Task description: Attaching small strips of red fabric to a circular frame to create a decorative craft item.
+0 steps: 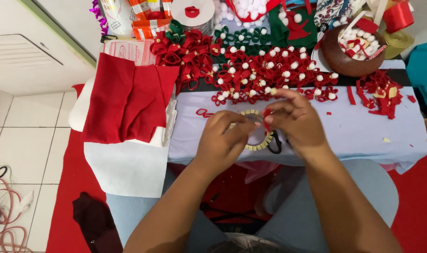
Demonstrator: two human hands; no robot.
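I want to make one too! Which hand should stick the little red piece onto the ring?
Probably the right hand: its fingertips already pinch the small red felt piece just over the beige ring. The left hand is steadying the ring.

left hand (221, 140): bare, no ring, no glove, short nails.
right hand (295, 120): bare too, no ring or watch showing.
arms: both bare from wrist to elbow, no sleeves, no bands on the wrists.
legs: soft light blue-grey cloth covers both knees, smooth and plain, with no pattern.
markings: none showing on the hands or arms.
rest of the clothes: out of the picture.
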